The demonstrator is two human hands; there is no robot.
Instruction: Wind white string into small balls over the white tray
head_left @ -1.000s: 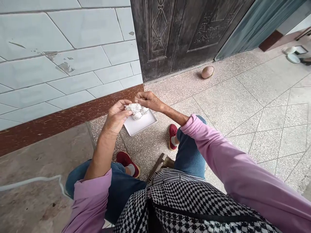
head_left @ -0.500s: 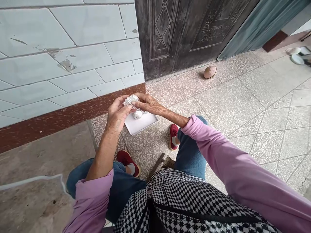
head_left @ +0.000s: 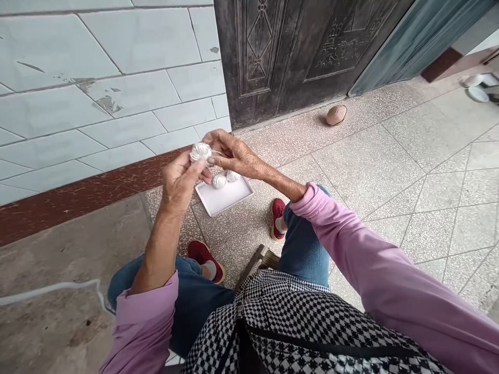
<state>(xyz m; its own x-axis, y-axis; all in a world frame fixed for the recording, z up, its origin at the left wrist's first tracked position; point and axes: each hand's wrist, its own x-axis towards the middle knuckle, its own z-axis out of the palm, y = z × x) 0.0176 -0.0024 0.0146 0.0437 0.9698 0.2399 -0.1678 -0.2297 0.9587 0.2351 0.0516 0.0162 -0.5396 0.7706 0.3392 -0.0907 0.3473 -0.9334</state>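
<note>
Silver paper balls are found in two spots, though whether the material is paper or foil cannot be told. One held ball (head_left: 200, 151) is gripped between the thumb and fingertips of the left hand (head_left: 180, 183), up above a white tray (head_left: 236, 198), and two resting balls (head_left: 219, 181) are set on that tray, just beneath the hands. The right hand (head_left: 237, 156) is kept narrow, its fingers reaching toward the held ball. A thin strand (head_left: 218, 153) is seen between the held ball and the right hand, but whether it is pinched by those fingers cannot be told.

If the left hand's grip is loosened, the held ball could be dropped. Its rounded shape could then let it be carried off the shallow tray and across the speckled terrazzo floor (head_left: 351, 171). If the thin strand is pulled too hard, it could be snapped or slipped free. If too much pressure is applied at the fingertips, the crumpled surface could be torn or flattened. The resting balls could be knocked aside by a low hand or wrist, since little room is left beneath the hands. The tray could be nudged by a red shoe (head_left: 277, 215), as it is placed on the floor close to the feet.
</note>
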